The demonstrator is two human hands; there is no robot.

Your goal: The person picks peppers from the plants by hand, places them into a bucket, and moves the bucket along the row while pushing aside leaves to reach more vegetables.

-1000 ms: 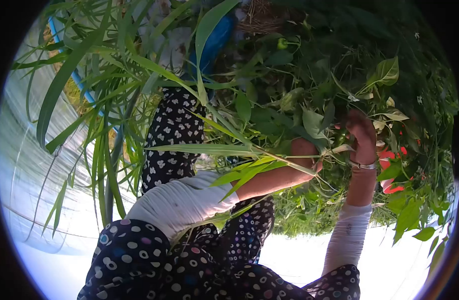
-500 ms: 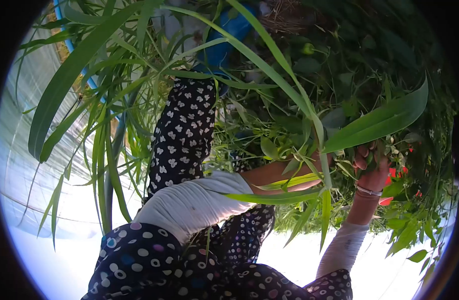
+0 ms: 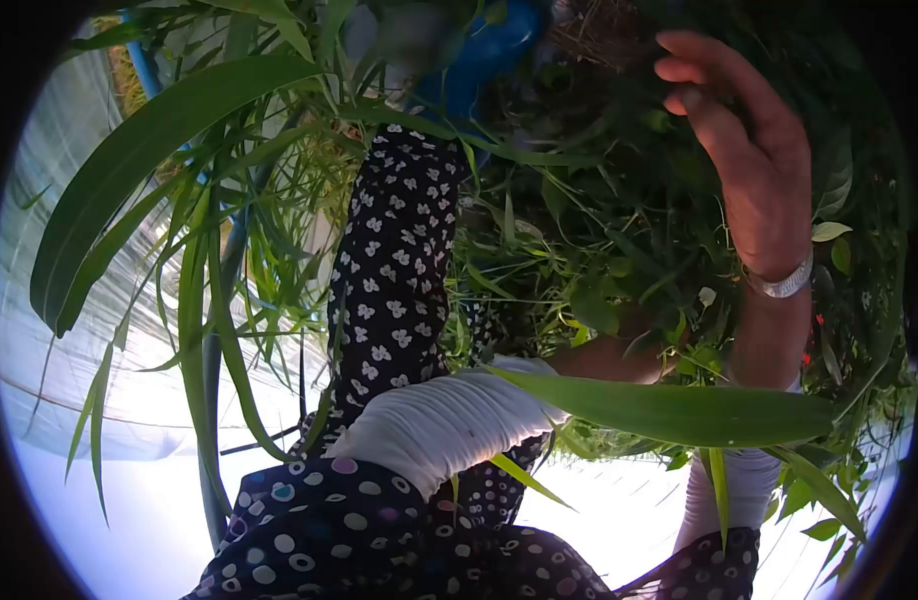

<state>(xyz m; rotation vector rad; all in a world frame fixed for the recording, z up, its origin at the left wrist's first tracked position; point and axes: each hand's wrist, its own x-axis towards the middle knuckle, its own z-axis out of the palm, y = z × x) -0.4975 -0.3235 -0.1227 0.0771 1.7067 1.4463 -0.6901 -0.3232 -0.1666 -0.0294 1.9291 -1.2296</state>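
Observation:
My right hand is raised at the upper right, in front of dark foliage. Its fingers are bent and slightly apart, and nothing shows between them. A pale band circles the wrist. My left arm, in a white sleeve, reaches rightward into the plants; its hand is hidden behind leaves. One long green leaf crosses in front of both forearms.
Tall, broad-bladed plants stand at the left beside a dark pole. A leg in patterned black trousers and a blue boot are at upper centre. Translucent sheeting is at far left.
My right hand has moved up and away from the leaves near my left hand, and its fingers now show. The long leaf has swung lower, and the leg appears slightly farther right.

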